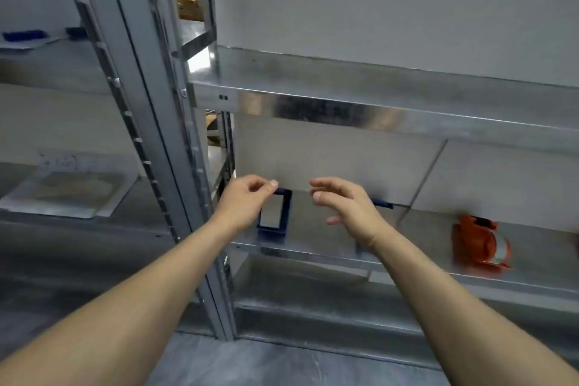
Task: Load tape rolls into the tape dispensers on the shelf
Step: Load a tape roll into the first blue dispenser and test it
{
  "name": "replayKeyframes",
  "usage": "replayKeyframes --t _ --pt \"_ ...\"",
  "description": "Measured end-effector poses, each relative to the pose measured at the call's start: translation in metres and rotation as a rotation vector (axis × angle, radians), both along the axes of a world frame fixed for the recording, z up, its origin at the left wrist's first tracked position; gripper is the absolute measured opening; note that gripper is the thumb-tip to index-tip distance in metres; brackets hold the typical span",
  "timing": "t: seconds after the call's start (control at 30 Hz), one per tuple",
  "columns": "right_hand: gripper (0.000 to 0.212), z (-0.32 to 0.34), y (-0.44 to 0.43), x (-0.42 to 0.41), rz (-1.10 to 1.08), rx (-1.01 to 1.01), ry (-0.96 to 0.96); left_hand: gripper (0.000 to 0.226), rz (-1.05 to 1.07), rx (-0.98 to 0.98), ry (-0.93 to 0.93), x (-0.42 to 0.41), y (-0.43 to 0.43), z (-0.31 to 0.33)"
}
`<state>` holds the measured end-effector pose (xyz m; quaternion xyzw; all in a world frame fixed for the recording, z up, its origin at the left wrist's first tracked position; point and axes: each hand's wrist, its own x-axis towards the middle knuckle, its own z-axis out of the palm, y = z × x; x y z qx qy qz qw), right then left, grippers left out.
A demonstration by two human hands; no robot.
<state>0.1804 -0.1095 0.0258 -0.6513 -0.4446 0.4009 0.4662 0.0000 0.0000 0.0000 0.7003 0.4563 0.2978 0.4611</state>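
- The shelf [308, 224] lies under both hands.
- The right hand [347, 207] is released, its fingers loosely spread.
- The left hand [247, 197] has thumb pinched to forefinger; I cannot tell whether it is grasping anything.
- The red dispenser [473, 241], with a roll [501, 249] in it, stands well right of the right hand.
- The blue dispenser [272, 232] sits just behind the left hand.

Dim, even, grey indoor light with no hard shadows. Bright glare patches sit on the front lip of the upper shelf [344, 72] near its left end. Motion blur smears the whole picture; the red tape dispenser [481, 244] at the right end of the lower shelf [423, 229] is fuzzy. Wide-angle distortion bows the upright post [138, 122].
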Motion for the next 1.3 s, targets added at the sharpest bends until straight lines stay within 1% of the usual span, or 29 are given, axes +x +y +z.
replayKeyframes --t 0.07,0.2,0.27,0.37,0.5,0.6,0.77,1.03,1.2,1.3 --pt "0.039 -0.013 0.012 -0.006 -0.001 -0.045 -0.068 0.023 0.03 -0.032 0.017 -0.001 0.014 -0.013" --pt "0.049 -0.052 0.032 -0.011 -0.024 -0.141 -0.134 0.05 0.009 -0.103 0.154 -0.003 0.038 -0.046" --pt "0.053 -0.066 0.04 -0.01 -0.031 -0.185 -0.15 0.054 0.005 -0.123 0.212 -0.001 0.046 -0.056" --pt "0.056 -0.084 0.048 -0.01 -0.004 -0.253 -0.194 0.052 -0.004 -0.158 0.244 0.004 0.051 -0.066" --pt "0.057 -0.101 0.06 -0.008 0.102 -0.335 -0.307 0.052 -0.015 -0.172 0.287 0.013 0.057 -0.073" --pt "0.057 -0.108 0.067 -0.005 0.186 -0.386 -0.392 0.048 -0.015 -0.174 0.306 0.02 0.058 -0.075" --pt "0.053 -0.119 0.079 -0.004 0.308 -0.434 -0.537 0.043 -0.011 -0.191 0.293 0.027 0.059 -0.078" --pt "0.051 -0.129 0.088 -0.003 0.381 -0.489 -0.543 0.046 -0.048 -0.248 0.309 0.03 0.065 -0.091" --pt "0.04 -0.139 0.09 -0.004 0.389 -0.489 -0.54 0.045 -0.079 -0.278 0.322 0.032 0.067 -0.099" --pt "0.032 -0.141 0.092 -0.007 0.395 -0.474 -0.557 0.049 -0.099 -0.299 0.329 0.033 0.068 -0.102"
